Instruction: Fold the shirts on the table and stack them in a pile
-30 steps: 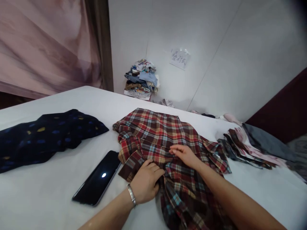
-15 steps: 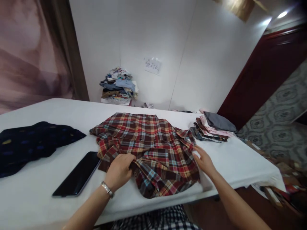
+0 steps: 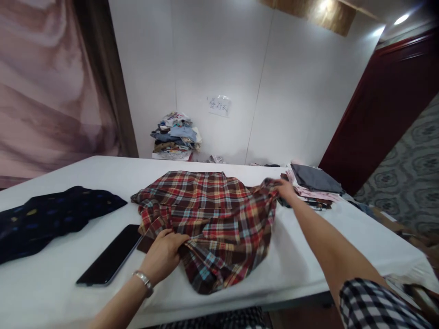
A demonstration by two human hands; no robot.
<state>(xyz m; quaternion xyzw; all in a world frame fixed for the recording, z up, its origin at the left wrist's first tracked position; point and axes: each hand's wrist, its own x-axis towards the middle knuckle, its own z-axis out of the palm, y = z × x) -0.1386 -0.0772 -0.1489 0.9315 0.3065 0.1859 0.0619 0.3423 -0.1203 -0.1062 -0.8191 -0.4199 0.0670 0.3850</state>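
Observation:
A red and brown plaid shirt [image 3: 209,214] lies crumpled on the white table [image 3: 308,256]. My left hand [image 3: 163,256], with a metal watch at the wrist, grips the shirt's near left part by the collar. My right hand [image 3: 284,188] reaches across to the shirt's far right edge and holds the cloth there, close to a stack of folded clothes [image 3: 313,185].
A black phone [image 3: 109,261] lies face up left of the shirt. A dark blue dotted garment [image 3: 51,217] sits at the far left. A pile of mixed clothes [image 3: 175,136] rests against the white wall under a paper note [image 3: 219,106]. A dark red door stands at right.
My right hand moved from the shirt's middle out to its far right edge and took hold there. My left hand stayed on the near left part. The view rose and pulled back.

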